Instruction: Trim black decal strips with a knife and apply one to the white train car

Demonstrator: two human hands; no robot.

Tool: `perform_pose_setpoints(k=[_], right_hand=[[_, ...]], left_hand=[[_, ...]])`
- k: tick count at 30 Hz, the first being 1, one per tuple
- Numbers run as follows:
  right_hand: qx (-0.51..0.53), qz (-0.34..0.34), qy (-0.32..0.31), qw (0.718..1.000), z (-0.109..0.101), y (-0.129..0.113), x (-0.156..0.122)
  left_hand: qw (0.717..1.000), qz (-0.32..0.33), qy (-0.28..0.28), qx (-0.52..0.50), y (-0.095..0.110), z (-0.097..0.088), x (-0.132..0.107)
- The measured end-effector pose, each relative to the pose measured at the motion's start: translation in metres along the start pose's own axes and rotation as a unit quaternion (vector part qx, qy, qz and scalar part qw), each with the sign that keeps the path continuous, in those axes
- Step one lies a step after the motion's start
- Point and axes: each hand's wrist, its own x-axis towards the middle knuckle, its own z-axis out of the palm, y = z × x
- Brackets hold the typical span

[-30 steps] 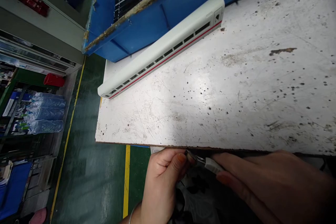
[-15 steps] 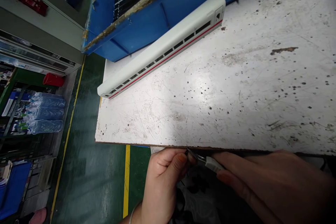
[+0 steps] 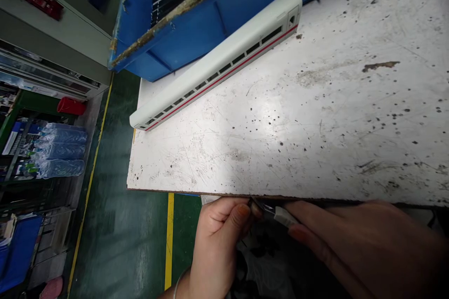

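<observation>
At the bottom centre of the frame, just below the near edge of the surface [image 3: 298,126], the left hand [image 3: 217,236] is closed, thumb and fingers pinched on a small dark piece [image 3: 251,204] too small to make out, while the right hand [image 3: 351,243] is closed around a white-handled tool [image 3: 278,215] whose metal tip meets that piece. The work on the piece looks to be in mid-course, since tool and piece are together and neither is set down. A white train shell [image 3: 217,63] lies on the surface at upper centre against the blue bin [image 3: 196,32], well apart from both hands, and I cannot tell whether it is finished or waiting
</observation>
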Motion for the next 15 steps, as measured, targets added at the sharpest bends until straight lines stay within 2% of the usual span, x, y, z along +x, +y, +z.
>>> perform_pose_setpoints(k=[6, 15], right_hand=[[0.066, 0.015, -0.077, 0.995, -0.0070, 0.0013, 0.0004], [0.022, 0.008, -0.036, 0.999, -0.0005, 0.0026, -0.0007]], left_hand=[[1.000, -0.001, 0.002, -0.010, -0.0005, -0.0002, 0.0000], [1.000, 0.005, 0.001, 0.011, -0.0005, 0.0004, -0.0001]])
